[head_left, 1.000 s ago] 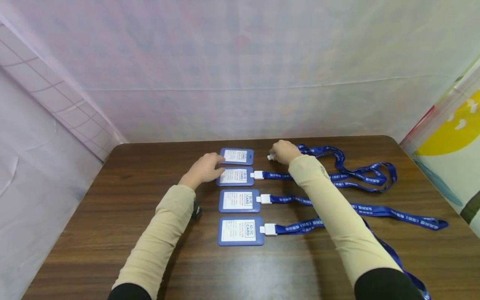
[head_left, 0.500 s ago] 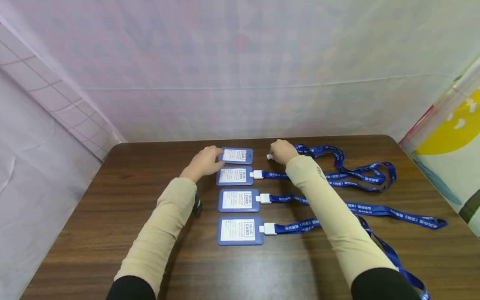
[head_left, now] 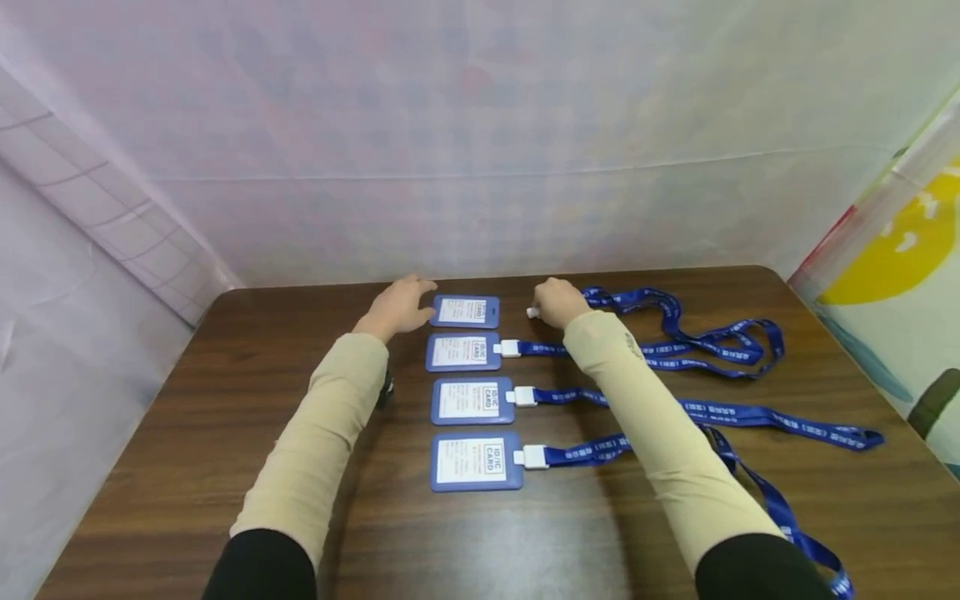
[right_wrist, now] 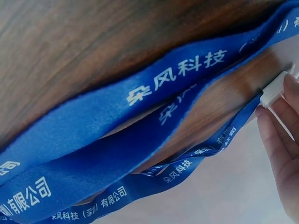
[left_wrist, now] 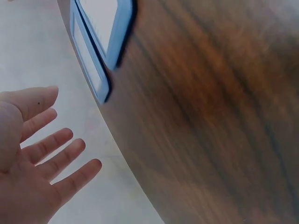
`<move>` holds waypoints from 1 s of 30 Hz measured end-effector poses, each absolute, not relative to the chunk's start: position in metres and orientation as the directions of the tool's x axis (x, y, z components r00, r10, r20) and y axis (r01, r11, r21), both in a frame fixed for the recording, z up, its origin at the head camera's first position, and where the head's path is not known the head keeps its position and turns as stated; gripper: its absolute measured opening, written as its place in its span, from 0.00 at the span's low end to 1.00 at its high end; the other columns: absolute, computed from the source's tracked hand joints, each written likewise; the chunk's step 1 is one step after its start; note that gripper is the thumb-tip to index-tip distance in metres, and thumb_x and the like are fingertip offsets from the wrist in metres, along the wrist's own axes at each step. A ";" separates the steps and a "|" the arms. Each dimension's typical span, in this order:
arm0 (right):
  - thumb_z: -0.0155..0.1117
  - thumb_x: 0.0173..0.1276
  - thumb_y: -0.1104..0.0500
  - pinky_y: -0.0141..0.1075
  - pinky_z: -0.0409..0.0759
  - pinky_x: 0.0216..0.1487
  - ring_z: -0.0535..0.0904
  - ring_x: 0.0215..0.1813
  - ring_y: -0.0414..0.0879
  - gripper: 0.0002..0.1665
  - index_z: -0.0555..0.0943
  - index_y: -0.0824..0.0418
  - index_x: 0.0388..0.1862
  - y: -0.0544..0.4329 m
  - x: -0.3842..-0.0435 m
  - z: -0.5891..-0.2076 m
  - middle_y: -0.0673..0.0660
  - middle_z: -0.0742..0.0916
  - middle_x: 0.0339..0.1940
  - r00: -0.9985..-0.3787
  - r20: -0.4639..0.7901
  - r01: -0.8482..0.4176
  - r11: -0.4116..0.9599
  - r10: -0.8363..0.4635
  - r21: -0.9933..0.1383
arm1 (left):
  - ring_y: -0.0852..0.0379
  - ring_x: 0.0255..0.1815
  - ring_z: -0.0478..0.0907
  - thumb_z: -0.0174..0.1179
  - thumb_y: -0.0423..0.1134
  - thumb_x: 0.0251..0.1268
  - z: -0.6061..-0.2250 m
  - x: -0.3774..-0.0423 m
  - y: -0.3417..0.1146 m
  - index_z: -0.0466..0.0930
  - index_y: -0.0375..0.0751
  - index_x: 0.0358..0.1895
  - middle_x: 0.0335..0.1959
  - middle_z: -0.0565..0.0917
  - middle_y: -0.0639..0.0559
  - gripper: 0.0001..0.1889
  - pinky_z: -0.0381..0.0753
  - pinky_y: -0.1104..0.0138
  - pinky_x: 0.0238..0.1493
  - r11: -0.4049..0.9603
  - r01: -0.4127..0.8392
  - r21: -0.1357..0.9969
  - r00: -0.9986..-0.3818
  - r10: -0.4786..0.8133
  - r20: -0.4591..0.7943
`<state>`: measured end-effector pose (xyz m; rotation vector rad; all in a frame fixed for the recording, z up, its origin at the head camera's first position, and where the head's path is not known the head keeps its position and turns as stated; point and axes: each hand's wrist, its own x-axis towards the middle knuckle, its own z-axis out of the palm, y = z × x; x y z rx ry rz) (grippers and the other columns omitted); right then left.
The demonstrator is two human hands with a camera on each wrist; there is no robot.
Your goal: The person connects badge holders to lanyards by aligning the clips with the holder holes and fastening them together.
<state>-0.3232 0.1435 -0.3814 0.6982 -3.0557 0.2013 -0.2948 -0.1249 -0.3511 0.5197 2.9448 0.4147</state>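
My left hand (head_left: pixel 397 308) is beside the left end of the farthest blue badge holder (head_left: pixel 465 311), which has no lanyard on it. In the left wrist view the fingers (left_wrist: pixel 74 179) are spread and nothing is between them. My right hand (head_left: pixel 561 302) pinches the white plastic clip (right_wrist: pixel 274 88) of a blue printed lanyard (head_left: pixel 645 298), to the right of that holder with a gap between. Nearer to me, in a column, lie a second badge holder (head_left: pixel 462 352), a third (head_left: pixel 472 401) and the nearest one (head_left: pixel 476 462), each joined to a lanyard by a white clip.
The attached lanyards run right across the brown wooden table (head_left: pixel 262 417); one lanyard (head_left: pixel 813 427) reaches far right and another (head_left: pixel 795 533) hangs toward the front right. My right forearm passes over them. A pale curtain (head_left: pixel 480 167) stands behind the table's far edge.
My left hand has moved away from me and slightly left, from the second holder's level to the farthest holder's end. The right hand keeps its pinch on the clip with little movement.
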 end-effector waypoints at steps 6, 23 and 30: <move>0.63 0.53 0.67 0.45 0.79 0.41 0.80 0.36 0.56 0.05 0.84 0.64 0.28 0.140 -0.321 -0.380 0.60 0.85 0.30 -0.905 0.027 -0.425 0.895 -0.425 -0.136 | 0.41 0.65 0.57 0.56 0.38 0.62 -0.349 -0.302 -0.125 0.63 0.35 0.64 0.65 0.61 0.36 0.27 0.58 0.52 0.64 0.910 0.329 0.252 -0.924 0.365 -0.112; 0.61 0.55 0.67 0.46 0.79 0.42 0.80 0.37 0.56 0.05 0.85 0.64 0.28 0.138 -0.315 -0.379 0.60 0.85 0.31 -0.908 0.017 -0.417 0.898 -0.419 -0.142 | 0.44 0.65 0.59 0.55 0.40 0.64 -0.373 -0.311 -0.113 0.65 0.31 0.62 0.65 0.62 0.38 0.26 0.56 0.56 0.66 0.916 0.358 0.181 -0.892 0.393 -0.223; 0.61 0.56 0.66 0.45 0.79 0.41 0.80 0.36 0.56 0.05 0.84 0.64 0.28 0.137 -0.316 -0.380 0.60 0.85 0.31 -0.905 0.012 -0.424 0.896 -0.426 -0.130 | 0.43 0.62 0.63 0.58 0.41 0.61 -0.375 -0.310 -0.113 0.72 0.30 0.55 0.62 0.65 0.37 0.23 0.60 0.57 0.64 0.914 0.357 0.191 -0.903 0.391 -0.181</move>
